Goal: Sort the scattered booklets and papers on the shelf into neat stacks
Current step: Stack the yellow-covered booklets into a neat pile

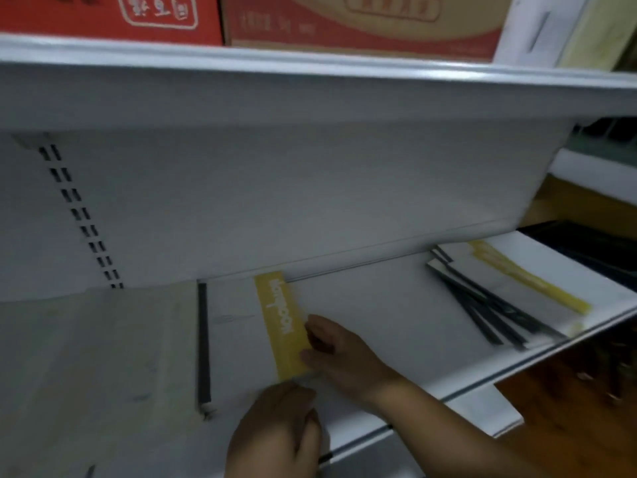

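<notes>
A white booklet (pixel 238 339) with a yellow band and a black spine lies flat on the white shelf (pixel 379 312), left of centre. My right hand (pixel 339 357) rests on its right part, fingers curled over the yellow band. My left hand (pixel 275 432) presses on the booklet's near edge. At the right end of the shelf lies a fanned, untidy pile of similar booklets (pixel 510 291), white with yellow bands and black spines. A pale sheet (pixel 103 357) lies flat to the left of the near booklet.
An upper shelf (pixel 310 74) overhangs close above and carries red cardboard boxes (pixel 362 25). The back panel has a slotted upright (pixel 79 215) at left. A white sheet (pixel 489 412) hangs over the shelf's front edge at right, above a wooden floor.
</notes>
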`<state>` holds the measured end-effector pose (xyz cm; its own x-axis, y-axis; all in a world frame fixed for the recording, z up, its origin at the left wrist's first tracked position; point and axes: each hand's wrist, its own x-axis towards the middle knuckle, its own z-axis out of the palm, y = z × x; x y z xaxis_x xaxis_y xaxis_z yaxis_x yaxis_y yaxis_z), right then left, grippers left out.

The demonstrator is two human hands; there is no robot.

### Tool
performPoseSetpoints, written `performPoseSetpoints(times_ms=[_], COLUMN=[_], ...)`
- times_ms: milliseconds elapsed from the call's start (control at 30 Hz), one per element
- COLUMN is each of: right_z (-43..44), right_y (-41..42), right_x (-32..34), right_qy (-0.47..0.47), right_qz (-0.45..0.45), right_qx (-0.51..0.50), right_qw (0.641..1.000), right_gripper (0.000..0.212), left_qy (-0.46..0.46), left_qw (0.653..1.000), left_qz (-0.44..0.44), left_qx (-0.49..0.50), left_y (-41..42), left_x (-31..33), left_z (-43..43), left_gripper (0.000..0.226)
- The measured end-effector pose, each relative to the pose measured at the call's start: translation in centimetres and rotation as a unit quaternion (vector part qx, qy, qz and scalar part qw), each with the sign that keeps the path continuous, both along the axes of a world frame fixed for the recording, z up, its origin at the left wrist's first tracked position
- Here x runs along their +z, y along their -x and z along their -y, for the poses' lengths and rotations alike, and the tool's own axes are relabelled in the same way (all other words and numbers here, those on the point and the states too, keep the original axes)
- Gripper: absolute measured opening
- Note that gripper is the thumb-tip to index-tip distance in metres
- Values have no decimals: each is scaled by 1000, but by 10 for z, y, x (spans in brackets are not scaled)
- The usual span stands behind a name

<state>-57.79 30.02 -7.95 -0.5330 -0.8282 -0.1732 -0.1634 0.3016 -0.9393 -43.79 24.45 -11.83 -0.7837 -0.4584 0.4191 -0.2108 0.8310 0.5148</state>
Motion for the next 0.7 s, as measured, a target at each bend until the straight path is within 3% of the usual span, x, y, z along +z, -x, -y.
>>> performPoseSetpoints(times_ms=[67, 133, 267, 367, 500, 600, 700], right_z=[-9, -27, -85, -139, -200, -216, -218], right_y=[14, 42, 134, 216, 298, 309, 310], right_x=[11, 23, 50, 58, 35, 22, 18], right_qy=[-7, -10, -14, -77, -318, -341, -321], right_qz=[-5, -60, -193, -265, -252, -234, -262], right_qx=[-5, -13, -106, -203, -195, -156, -135], right_qw=[1000, 998, 975, 940, 893, 897, 900], right_gripper=[63, 67, 60, 57, 61, 55, 64], left_qy=[-82, -188, -257, -242, -355, -419, -422], left_qw=[996, 981, 962, 961, 917, 887, 890], left_qz=[31, 38, 91, 136, 182, 193, 171], left_qx=[-18, 2, -24, -10, -18, -26, -8], left_y=[16, 45, 122, 187, 260, 297, 316], left_x=[17, 27, 27, 30, 48, 49, 46], left_z=[-7, -20, -54, -82, -115, -131, -141], left_gripper=[28, 20, 24, 51, 54, 36, 29])
